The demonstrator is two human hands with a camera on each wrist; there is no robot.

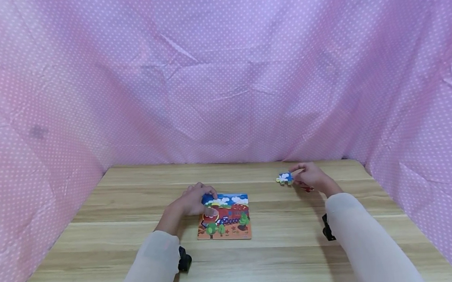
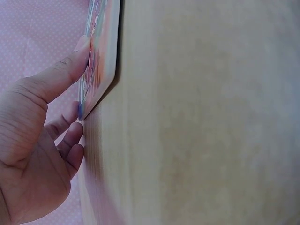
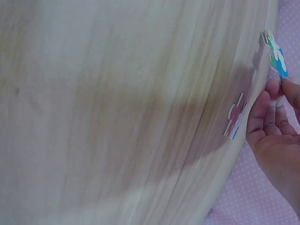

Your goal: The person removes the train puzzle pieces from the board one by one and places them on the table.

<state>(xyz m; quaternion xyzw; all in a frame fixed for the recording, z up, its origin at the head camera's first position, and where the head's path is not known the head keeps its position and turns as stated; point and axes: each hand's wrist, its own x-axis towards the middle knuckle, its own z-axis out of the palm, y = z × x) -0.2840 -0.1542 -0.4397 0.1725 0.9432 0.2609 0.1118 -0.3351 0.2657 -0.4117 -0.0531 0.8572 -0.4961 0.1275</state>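
Observation:
In the head view, my left hand (image 1: 196, 201) rests at the upper left corner of a square jigsaw puzzle (image 1: 233, 229) picturing a red train, trees and a blue sky. From the left wrist view, its thumb (image 2: 70, 65) lies straight on the face of the puzzle (image 2: 104, 65), while other fingers touch the edge near the corner. Farther right, my right hand (image 1: 310, 176) pinches a blue and white jigsaw piece (image 1: 284, 178) between thumb and fingertips. Under that hand lies a red jigsaw piece (image 3: 236, 117) on the wooden table, partly hidden in the head view.
The wooden table (image 1: 260, 266) runs back to a pink polka-dot cloth (image 1: 222, 92) hanging behind and at both sides. Black wrist cameras sit below each forearm, including the left one (image 1: 184, 259).

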